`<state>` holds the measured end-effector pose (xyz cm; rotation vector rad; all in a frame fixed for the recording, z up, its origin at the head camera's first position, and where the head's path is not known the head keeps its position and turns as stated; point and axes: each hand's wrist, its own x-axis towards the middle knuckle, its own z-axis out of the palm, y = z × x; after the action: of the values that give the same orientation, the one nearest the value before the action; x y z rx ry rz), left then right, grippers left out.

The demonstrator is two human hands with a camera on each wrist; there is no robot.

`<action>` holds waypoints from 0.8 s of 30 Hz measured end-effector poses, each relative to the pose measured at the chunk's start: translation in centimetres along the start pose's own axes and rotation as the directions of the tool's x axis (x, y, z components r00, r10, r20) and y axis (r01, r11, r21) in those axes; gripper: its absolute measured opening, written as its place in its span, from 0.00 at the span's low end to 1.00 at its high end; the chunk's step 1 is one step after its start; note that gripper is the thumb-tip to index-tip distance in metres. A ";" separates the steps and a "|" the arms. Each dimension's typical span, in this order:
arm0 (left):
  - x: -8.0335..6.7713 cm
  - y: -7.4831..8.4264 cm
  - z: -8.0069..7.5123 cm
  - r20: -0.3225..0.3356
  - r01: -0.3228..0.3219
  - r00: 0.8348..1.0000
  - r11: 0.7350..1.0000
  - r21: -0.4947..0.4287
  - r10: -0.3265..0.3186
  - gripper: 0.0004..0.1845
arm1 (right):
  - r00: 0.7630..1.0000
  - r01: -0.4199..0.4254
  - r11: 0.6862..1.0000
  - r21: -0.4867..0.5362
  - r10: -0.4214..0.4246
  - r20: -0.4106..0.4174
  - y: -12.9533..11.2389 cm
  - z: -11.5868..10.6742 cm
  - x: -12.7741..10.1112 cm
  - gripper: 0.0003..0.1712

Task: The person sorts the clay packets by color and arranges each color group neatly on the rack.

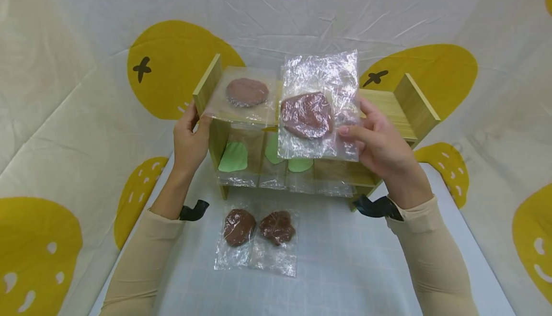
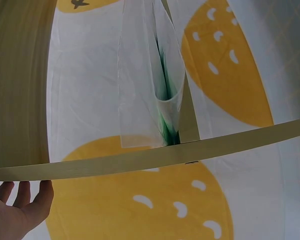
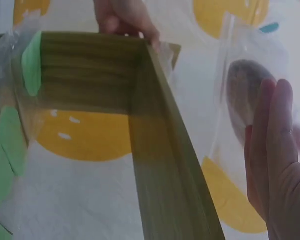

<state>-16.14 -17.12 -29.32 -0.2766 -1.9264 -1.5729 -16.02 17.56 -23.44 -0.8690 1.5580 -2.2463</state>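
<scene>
- Our right hand point(image 1: 381, 146) holds a clear bag with a brown patty point(image 1: 316, 107) upright in front of the wooden shelf point(image 1: 414, 105), thumb across the bag's lower right corner and fingers behind it; the right wrist view shows those fingers point(image 3: 275, 145) lying straight and close together against the plastic.
- That bag hangs above the middle of the shelf's top board, its lower edge reaching down over the lower tier.
- Our left hand point(image 1: 189, 141) grips the left end of the shelf's top board, thumb on the front edge beside the upright side panel; in the left wrist view the fingertips point(image 2: 27, 192) curl up under the board.
- A second bag with a paler brown patty point(image 1: 246, 93) lies flat on the left half of the top board, its corner just beside our left thumb.
- In the lower tier several clear bags with green pieces point(image 1: 235, 158) stand side by side, leaning against the back.
- On the desk point(image 1: 345, 263), near the front edge and just ahead of the shelf's left half, two more bagged brown patties point(image 1: 256, 230) lie flat, touching each other.
- A yellow-spotted white cloth point(image 1: 86, 91) hangs behind and round the desk.
- Both forearms wear beige sleeves point(image 1: 431, 258), each with a dark strap at the wrist.
</scene>
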 end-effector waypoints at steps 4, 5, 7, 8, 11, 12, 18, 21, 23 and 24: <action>0.0 -0.1 -0.1 -0.004 -0.012 1.000 1.000 0.010 0.012 0.22 | 0.999 -0.005 0.999 0.050 0.007 -0.035 -0.1 -0.1 2.4 0.40; 0.0 -0.1 -0.1 -0.003 -0.014 1.000 1.000 0.010 0.014 0.22 | 0.999 -0.007 0.999 0.053 0.010 -0.041 -0.2 -0.1 2.9 0.39; 0.0 -0.2 -0.2 0.000 -0.018 1.000 1.000 0.007 0.018 0.22 | 0.997 -0.010 0.999 0.053 0.014 -0.070 -0.1 0.0 3.9 0.38; 0.0 -0.2 -0.2 0.001 -0.016 1.000 1.000 0.003 0.016 0.22 | 0.996 -0.013 0.999 0.050 0.017 -0.086 -0.1 0.0 4.3 0.38; -0.1 -0.2 -0.3 0.007 -0.014 1.000 1.000 -0.008 0.014 0.23 | 0.987 -0.033 0.999 0.020 0.035 -0.159 -0.1 0.2 5.4 0.37; -0.1 -0.2 -0.3 0.008 -0.017 1.000 1.000 -0.008 0.017 0.23 | 0.983 -0.037 0.999 0.016 0.039 -0.178 -0.1 0.2 5.7 0.37; 0.0 -0.3 -0.3 0.011 -0.048 0.999 0.999 -0.009 0.048 0.22 | 0.978 -0.061 0.998 0.000 0.060 -0.201 0.1 0.3 7.2 0.36; 0.0 -0.2 -0.3 0.011 -0.048 0.999 0.999 -0.008 0.048 0.22 | 0.977 -0.083 0.996 -0.016 0.078 -0.199 0.3 0.2 7.6 0.35; 0.0 -0.2 -0.3 0.012 -0.047 0.999 0.999 -0.008 0.047 0.22 | 0.977 -0.101 0.994 -0.034 0.092 -0.195 0.4 0.1 7.9 0.33; 0.0 -0.1 -0.3 0.012 -0.048 0.999 0.999 -0.007 0.048 0.22 | 0.976 -0.110 0.993 -0.047 0.098 -0.196 0.5 0.1 8.0 0.32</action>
<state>-16.09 -17.46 -29.42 -0.3333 -1.9094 -1.5507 -22.26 13.08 -21.34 -0.5824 1.7173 -2.2776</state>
